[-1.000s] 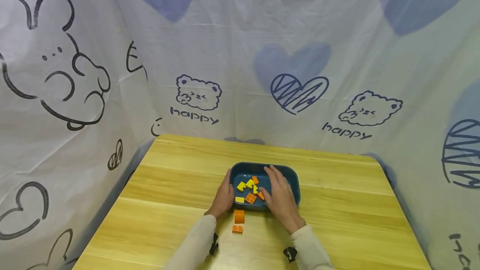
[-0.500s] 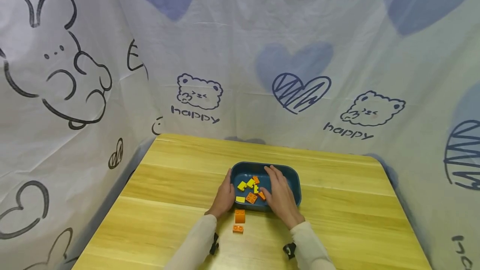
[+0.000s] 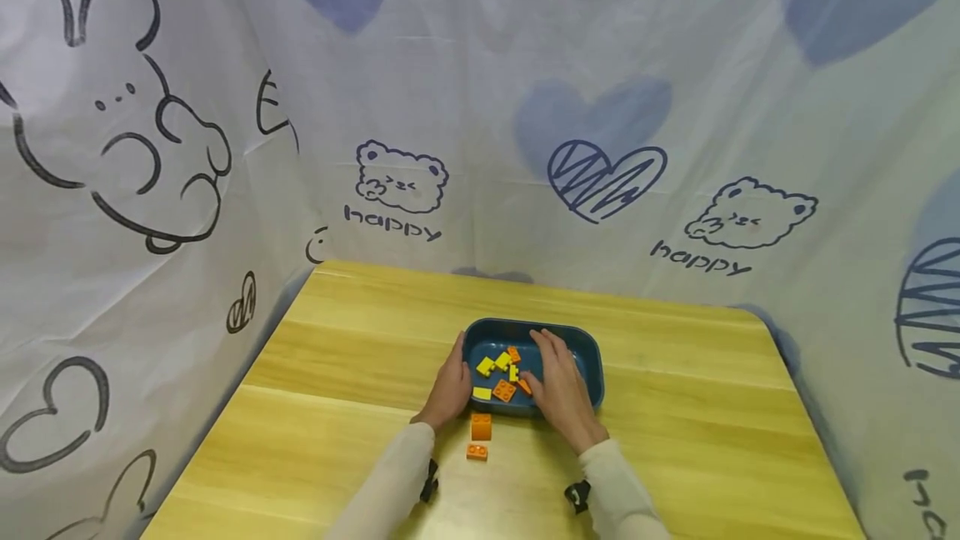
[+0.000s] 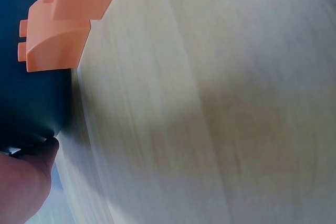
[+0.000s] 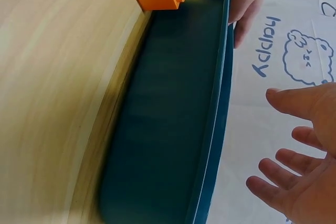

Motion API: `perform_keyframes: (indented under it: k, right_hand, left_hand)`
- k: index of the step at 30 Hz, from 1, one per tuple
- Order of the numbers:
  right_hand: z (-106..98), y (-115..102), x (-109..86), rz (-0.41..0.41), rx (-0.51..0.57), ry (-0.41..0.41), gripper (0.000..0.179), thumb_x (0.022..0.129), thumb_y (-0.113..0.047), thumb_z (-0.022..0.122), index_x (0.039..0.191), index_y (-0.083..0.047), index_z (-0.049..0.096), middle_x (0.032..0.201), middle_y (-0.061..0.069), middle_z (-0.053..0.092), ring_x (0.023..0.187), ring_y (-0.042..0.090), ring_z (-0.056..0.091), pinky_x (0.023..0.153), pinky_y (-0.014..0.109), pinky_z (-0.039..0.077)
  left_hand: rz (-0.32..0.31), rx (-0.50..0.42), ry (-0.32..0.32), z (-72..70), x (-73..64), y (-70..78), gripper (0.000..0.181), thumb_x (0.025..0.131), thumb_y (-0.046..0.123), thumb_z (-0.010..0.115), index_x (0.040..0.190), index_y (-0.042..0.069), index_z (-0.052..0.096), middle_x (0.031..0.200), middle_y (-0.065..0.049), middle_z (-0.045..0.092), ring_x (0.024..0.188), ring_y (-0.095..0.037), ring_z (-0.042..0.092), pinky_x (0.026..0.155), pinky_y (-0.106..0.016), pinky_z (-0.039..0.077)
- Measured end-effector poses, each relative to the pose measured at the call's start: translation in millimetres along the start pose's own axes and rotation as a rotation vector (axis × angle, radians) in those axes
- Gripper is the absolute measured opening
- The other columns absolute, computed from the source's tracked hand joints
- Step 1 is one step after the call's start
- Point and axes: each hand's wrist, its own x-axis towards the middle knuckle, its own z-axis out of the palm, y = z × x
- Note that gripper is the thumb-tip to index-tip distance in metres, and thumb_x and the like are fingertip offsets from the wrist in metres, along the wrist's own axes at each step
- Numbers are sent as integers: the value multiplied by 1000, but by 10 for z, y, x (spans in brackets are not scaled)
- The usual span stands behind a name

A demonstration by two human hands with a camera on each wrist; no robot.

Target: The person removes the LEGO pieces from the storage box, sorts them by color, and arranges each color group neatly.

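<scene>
A dark blue rectangular bin [image 3: 525,409] on the table holds several yellow bricks [image 3: 486,366] and orange bricks [image 3: 504,391]. Against its left end rests my left hand [image 3: 450,382], fingers extended along the wall; the left wrist view shows only part of this hand [image 4: 23,182] touching the bin. My right hand [image 3: 562,390] hovers over the bin's right half, fingers spread. From the right wrist, this hand [image 5: 304,150] has nothing between thumb and fingers. Two more orange building bricks, one with a curved side [image 3: 481,427] and a small two-stud one [image 3: 477,452], lie in front of the bin.
The wooden table [image 3: 697,407] extends around the bin on all sides. Behind and beside it hangs a white printed cloth [image 3: 480,123] with hearts and bear drawings. Dark straps [image 3: 577,497] sit at both wrists.
The head view has tilted slightly, so the whole scene sits a little higher in it. Both hands, the bin and the bricks keep their places.
</scene>
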Motion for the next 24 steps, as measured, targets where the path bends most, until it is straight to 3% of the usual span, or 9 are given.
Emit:
perform_keyframes:
  k: [10,18,24]
  right_hand:
    - [25,33,-31,-11,-14,11,68,85,-6,86,145,2,55,146,27,52,129,45,55,103,58,52]
    - [37,63,-12,-34,-16,9,70,84,-7,87,146,2,53,145,29,51,129,44,56,108,66,43]
    - [70,113,18,-7,-10,-34,71,85,-6,86,147,0,53,148,30,48,129,47,55,102,62,51]
  left_hand:
    - [12,15,3,-8,-2,-1,57,105,-5,35,159,-13,18,164,-32,25,151,-45,29,123,-56,25]
    - [-4,4,4,-21,-7,2,58,106,-6,35,160,-12,18,164,-32,25,151,-45,28,123,-57,25]
    - [15,1,15,6,-1,7,57,105,-6,34,159,-13,18,164,-32,25,151,-46,29,123,-57,25]
